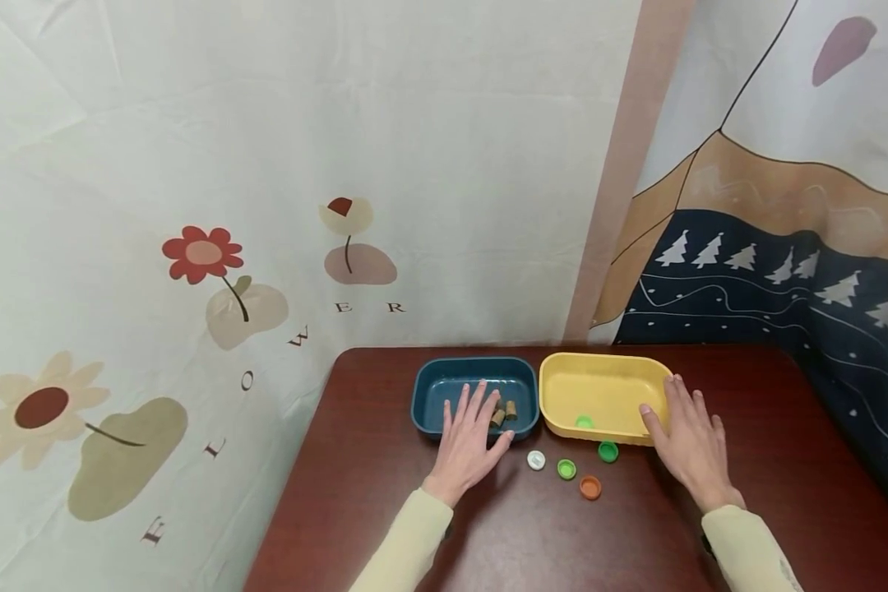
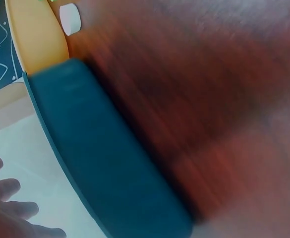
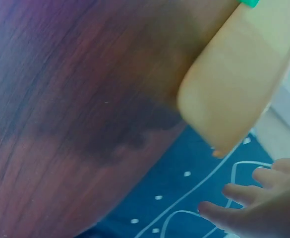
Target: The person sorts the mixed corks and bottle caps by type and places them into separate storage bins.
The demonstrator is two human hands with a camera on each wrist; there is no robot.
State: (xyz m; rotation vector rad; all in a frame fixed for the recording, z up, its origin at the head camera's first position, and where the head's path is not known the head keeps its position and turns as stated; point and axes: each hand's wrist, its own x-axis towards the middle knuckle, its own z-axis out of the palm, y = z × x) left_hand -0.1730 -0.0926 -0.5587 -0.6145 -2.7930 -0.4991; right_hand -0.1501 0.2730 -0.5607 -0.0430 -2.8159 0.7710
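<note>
Resting flat and holding nothing, left hand [image 1: 468,440] covered blue tray [image 1: 429,403], right hand [image 1: 691,444] seemingly touched yellow tray [image 1: 599,386]; steady both evenly

- Left hand [image 1: 468,440] lay flat, fingers spread, over the near rim of the blue tray [image 1: 435,380], right by a couple of corks [image 1: 505,411] inside.
- Right hand [image 1: 690,444] rested open against the yellow tray [image 1: 607,386].
- One green cap [image 1: 584,422] sat in the yellow tray.
- White [image 1: 536,460], two green [image 1: 566,469] and an orange cap [image 1: 590,487] sat on the table [image 1: 355,493] between both hands.
</note>
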